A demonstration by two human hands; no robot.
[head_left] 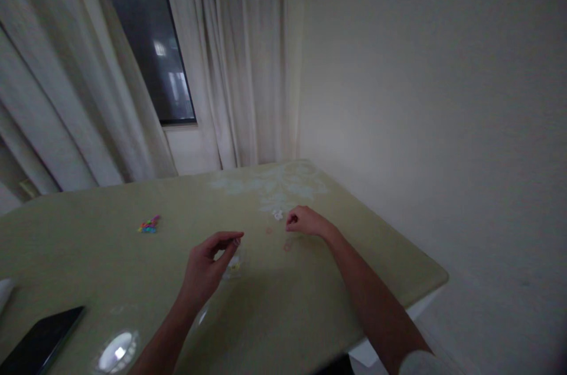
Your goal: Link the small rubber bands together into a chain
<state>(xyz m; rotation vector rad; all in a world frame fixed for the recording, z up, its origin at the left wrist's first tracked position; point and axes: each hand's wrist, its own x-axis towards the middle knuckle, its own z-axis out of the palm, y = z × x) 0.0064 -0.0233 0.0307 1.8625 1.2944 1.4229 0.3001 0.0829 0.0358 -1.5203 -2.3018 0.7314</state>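
My left hand (207,263) is closed in a pinch, and a small whitish piece (237,241) shows between thumb and forefinger, too small to name. Just under those fingertips lies a clear little bag (233,268) with something yellow in it. My right hand (306,221) is held low over the table with its fingers curled together; whatever they may hold is hidden. Left of its fingertips is a small cluster of white pieces (277,215). Small pinkish ring-like pieces (287,246) lie below the right hand, and another pinkish piece (269,231) lies between the hands.
Several bright coloured small pieces (149,225) lie in a pile on the table (101,263) at left. A dark flat device (42,339) and a shiny white round object (117,352) are at the near left. A wall (420,127) runs along the right; curtains (239,56) hang behind.
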